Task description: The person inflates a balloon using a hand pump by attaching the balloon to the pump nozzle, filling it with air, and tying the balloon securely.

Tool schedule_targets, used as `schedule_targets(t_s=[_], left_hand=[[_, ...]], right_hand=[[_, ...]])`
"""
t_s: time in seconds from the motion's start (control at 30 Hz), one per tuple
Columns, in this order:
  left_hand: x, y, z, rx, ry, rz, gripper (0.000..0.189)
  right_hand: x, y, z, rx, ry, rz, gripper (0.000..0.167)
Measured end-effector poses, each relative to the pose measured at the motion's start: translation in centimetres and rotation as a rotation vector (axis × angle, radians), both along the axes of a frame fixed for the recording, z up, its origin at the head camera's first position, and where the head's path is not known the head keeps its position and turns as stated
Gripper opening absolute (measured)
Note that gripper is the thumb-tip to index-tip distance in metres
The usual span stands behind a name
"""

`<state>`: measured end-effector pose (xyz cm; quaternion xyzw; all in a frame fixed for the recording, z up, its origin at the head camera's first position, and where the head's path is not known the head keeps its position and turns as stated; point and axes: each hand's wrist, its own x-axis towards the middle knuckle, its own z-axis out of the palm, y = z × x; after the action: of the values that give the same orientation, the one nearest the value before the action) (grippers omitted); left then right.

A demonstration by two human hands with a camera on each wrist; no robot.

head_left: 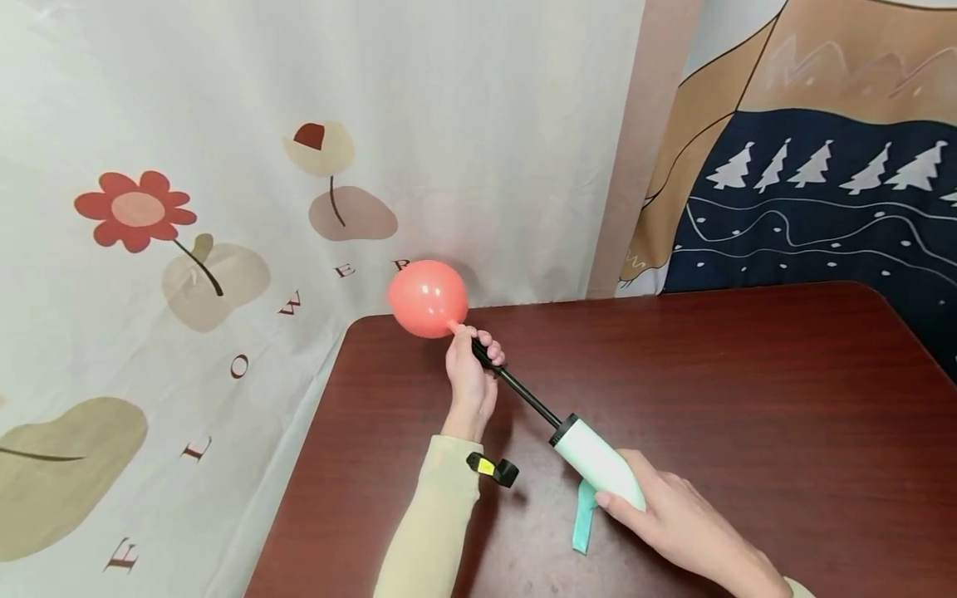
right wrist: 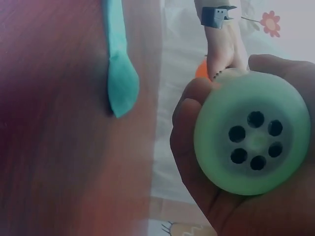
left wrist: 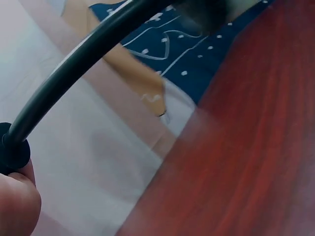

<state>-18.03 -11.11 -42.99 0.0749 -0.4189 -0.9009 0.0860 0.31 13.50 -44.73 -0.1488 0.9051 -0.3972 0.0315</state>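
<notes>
Red balloon [head_left: 424,295]: in the head view, puffed round over the far left corner of the bench [head_left: 748,374], its neck at the thumb of the left hand [head_left: 471,375].
Left hand: grasping the black front end of the pump [head_left: 598,461], right at the balloon's neck.
Right hand [head_left: 680,515]: wrapped round the pump's pale body, behind the bare black rod [head_left: 529,397].
Teal balloon [head_left: 583,525]: limp — or so it looks — just beside the pump.
Black rod: in the left wrist view, it bows across the upper left from a black disc [left wrist: 20,158]; only part of the left hand shows beneath.
Pump's end: in the right wrist view, a round pale-green face within the right hand's grasp, the left hand beyond.
Danger: the neck could slip off if the left hand's hold loosens or a stroke tugs sideways; too much air could burst the balloon.
Count: two hands, one pump, one rod, one bench, two balloons — one filled, one limp — and six holes in the pump's end.
</notes>
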Motion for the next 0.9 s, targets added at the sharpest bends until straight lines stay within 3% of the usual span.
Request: schedule_targets(t_s=[0.2,0.5,0.73,0.9], left_hand=[[1.1,1.7,-0.7,-0.016,-0.014,-0.025,0.021],[2.4,3.6,-1.3,-0.042,-0.003,-0.078,0.026],[2.0,3.0,-1.7,-0.053,-0.011,-0.036,0.029],[0.8,1.2,-0.9,-0.01,-0.013,0.016,0.026]], right_hand=[[-1.4,-1.2,-0.6,-0.038,-0.023,0.016,0.044],[-4.4,-3.2,0.1,-0.042,-0.087,-0.015,0.056],[-4.2,-3.6,-0.4,-0.033,-0.117,-0.054,0.06],[-3.1,-2.8,-0.1,-0.025,-0.107,-0.036,0.058]])
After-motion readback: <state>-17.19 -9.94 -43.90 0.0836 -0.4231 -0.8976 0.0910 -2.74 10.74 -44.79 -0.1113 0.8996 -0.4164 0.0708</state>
